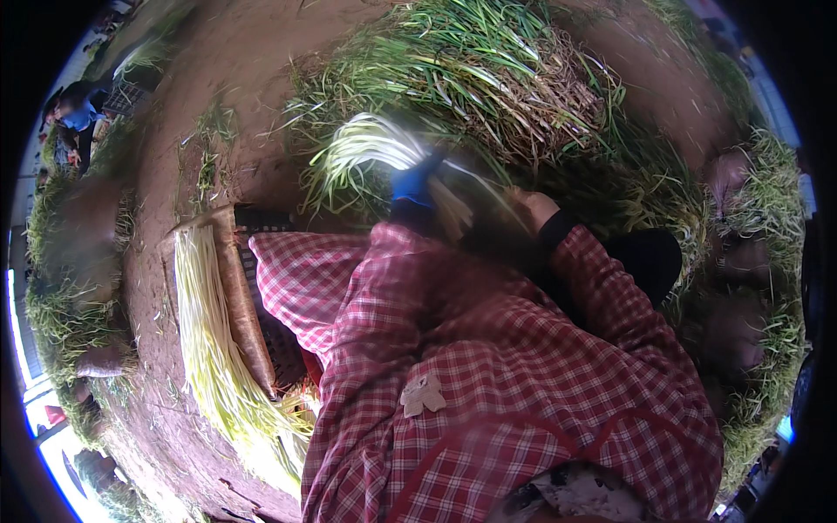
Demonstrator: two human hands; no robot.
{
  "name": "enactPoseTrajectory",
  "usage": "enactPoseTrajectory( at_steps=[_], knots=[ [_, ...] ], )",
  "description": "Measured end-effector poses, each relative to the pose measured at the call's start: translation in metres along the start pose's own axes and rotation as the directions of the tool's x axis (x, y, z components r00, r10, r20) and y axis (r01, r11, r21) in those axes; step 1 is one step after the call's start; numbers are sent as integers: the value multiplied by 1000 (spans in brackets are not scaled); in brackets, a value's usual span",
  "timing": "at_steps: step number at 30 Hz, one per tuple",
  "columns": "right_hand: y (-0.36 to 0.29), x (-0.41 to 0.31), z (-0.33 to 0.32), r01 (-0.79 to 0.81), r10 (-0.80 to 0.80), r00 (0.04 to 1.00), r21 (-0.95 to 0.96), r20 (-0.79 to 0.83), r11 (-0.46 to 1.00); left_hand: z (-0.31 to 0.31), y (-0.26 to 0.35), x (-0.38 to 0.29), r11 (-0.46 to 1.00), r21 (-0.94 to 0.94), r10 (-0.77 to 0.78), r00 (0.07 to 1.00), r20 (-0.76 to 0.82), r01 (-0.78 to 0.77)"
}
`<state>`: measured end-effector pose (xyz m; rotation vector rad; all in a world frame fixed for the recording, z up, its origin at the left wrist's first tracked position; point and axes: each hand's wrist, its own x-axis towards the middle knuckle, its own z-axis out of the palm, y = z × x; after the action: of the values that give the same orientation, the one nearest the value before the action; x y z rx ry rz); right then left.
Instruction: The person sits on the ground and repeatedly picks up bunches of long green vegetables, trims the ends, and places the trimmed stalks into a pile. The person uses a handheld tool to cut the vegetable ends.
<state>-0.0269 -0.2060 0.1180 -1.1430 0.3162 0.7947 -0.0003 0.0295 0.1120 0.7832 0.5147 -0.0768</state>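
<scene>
My left hand (413, 184), in a blue glove, grips a bundle of long pale green stalks (376, 138). The bundle's tips fan out and droop to the left, and its pale lower ends (451, 208) stick out below the glove. My right hand (536, 208) is bare and close to the right of the bundle. A thin pale strand (480, 178) runs from the bundle towards its fingertips; motion blur hides whether the fingers hold it. Just beyond both hands lies a large heap of leafy green plants (458, 78) with brown, rooty ends (569, 98).
At my left, pale stalks (206, 314) lie lengthwise beside a brown strip (242, 301) along a dark plastic crate (278, 327). Bare soil (255, 78) surrounds the heap. Plant bundles line the left (72, 314) and right (768, 202) edges. Another person (78, 118) is at far left.
</scene>
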Motion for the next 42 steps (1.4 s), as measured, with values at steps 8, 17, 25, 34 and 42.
enactPoseTrajectory(
  at_steps=[8, 17, 25, 34, 42],
  knots=[
    [-23, 33, 34, 45, -33, 994, -112, 108, 993, 3, 1, -5, 996, -71, 61, 978, 199, -47],
    [-13, 23, 44, 286, -302, 949, -165, -85, 944, 0, -7, -13, 997, -43, -48, 967, 252, 61],
    [-72, -45, -77, -278, -271, 941, -922, -205, -268, -10, 47, 0, 972, -213, 127, 987, 95, -104],
    [-68, -11, 43, 418, -684, 673, -907, 281, 39, -4, 24, -9, 1000, 26, -11, 975, 220, 6],
    [-33, 27, 88, 386, -449, 889, -387, -85, 837, 12, 25, -36, 981, -171, -77, 994, 78, 89]
  ],
)
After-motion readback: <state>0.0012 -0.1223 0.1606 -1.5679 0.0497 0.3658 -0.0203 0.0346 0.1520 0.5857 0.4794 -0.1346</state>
